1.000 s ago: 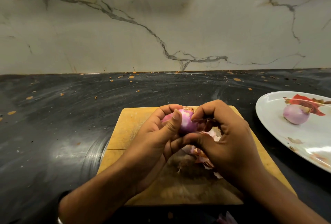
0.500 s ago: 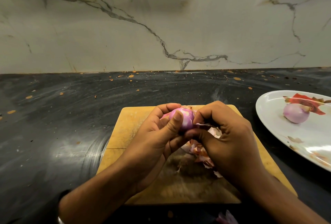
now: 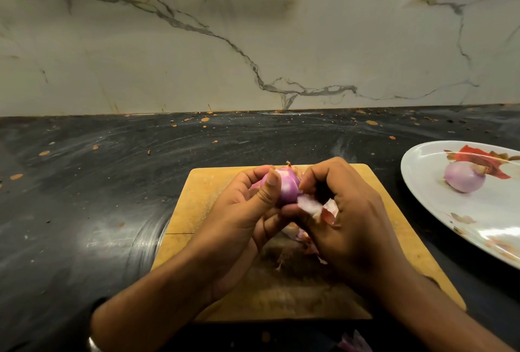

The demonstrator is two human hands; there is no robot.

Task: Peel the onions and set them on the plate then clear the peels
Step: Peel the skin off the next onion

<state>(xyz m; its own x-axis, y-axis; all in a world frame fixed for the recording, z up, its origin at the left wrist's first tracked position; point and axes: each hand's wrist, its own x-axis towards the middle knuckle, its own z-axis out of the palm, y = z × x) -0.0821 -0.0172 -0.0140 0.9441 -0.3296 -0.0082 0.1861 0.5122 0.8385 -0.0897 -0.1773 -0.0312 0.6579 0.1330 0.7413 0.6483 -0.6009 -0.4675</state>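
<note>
Onion (image 3: 287,189) gripped in left hand (image 3: 247,216) fingers; right hand (image 3: 349,222) fingers pinch peel (image 3: 311,205).

A home kitchen, by the look of it: a dark stone counter (image 3: 112,196) flecked with orange crumbs runs against a white marble-veined backsplash (image 3: 253,36); a worn wooden chopping board (image 3: 197,199) lies on it; beside the board a white plate (image 3: 450,222) with a printed red flower holds a peeled onion (image 3: 464,177)
</note>
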